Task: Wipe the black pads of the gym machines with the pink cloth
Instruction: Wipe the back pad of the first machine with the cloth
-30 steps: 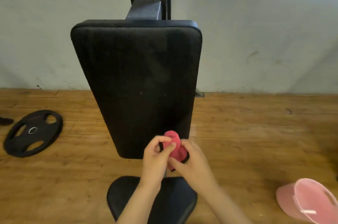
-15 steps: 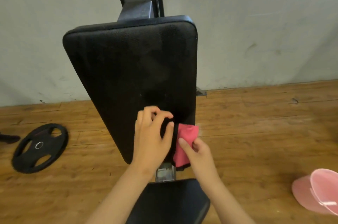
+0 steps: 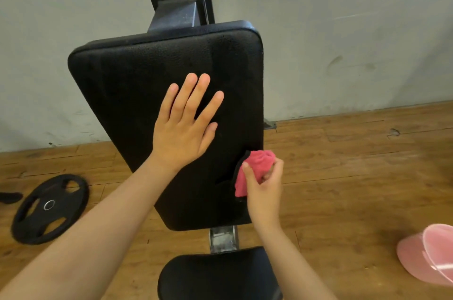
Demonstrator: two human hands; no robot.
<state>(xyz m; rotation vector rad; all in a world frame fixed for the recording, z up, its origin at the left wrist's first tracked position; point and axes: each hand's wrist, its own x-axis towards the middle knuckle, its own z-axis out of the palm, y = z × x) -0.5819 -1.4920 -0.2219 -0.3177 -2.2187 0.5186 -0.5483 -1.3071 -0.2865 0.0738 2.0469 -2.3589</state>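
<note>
A large black back pad stands upright on a black steel post, filling the middle of the view. My left hand lies flat on the pad's middle with its fingers straight and spread. My right hand grips the bunched pink cloth at the pad's lower right edge. Below it, a smaller black seat pad shows at the bottom, partly cut off by the frame.
A black weight plate lies on the wooden floor at the left. A pink plastic tub lies on the floor at the lower right. A grey wall runs behind the machine. A metal bracket joins the two pads.
My left hand let go of the cloth, moved up and spread flat on the pad. My right hand kept the cloth and shifted to the pad's right edge.
</note>
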